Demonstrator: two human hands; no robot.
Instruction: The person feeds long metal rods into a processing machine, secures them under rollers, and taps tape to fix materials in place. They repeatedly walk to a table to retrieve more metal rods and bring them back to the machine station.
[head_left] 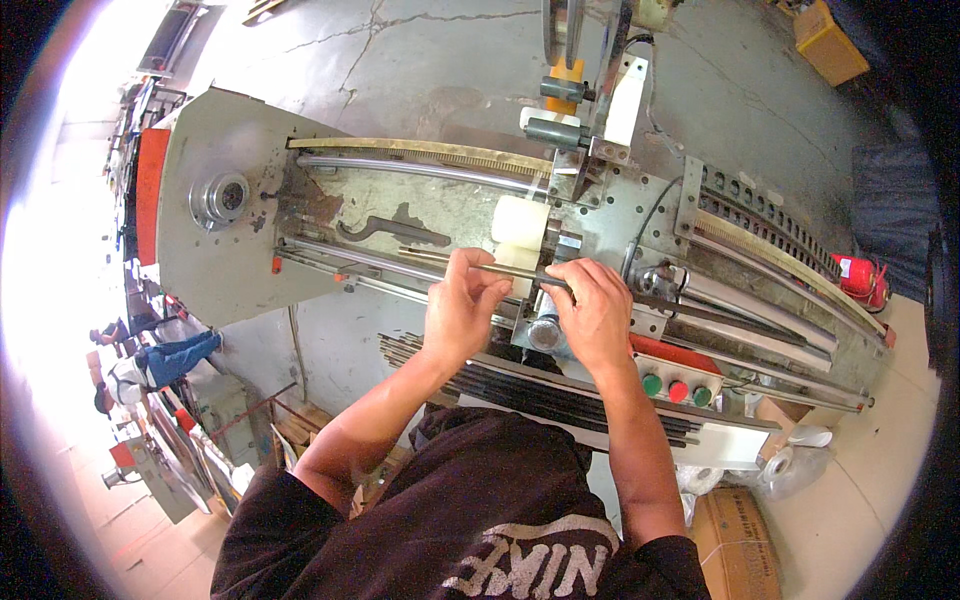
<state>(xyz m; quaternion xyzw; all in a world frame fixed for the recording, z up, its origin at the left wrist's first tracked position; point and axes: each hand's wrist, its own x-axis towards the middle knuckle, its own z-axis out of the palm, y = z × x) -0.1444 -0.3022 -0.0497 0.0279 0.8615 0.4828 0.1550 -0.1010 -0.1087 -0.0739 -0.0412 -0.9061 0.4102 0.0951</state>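
Both my hands are over the middle of a grey machine bed with long rails. My left hand (462, 312) pinches a thin rod (425, 256) between thumb and fingers; its brass-coloured end sticks out to the left. My right hand (594, 312) is closed on the darker part of the same rod, and a long dark length (715, 318) runs on to the right, apparently in line with it. White rollers (520, 222) sit just beyond my hands. A hook spanner (392, 231) lies on the bed at the left.
Several dark rods (560, 398) lie in a bundle between my body and the machine. A control box (678, 386) with round buttons stands right of my right hand. Farther off are a red fire extinguisher (862, 283), a cardboard box (735, 545) and another person (150, 368) at the left.
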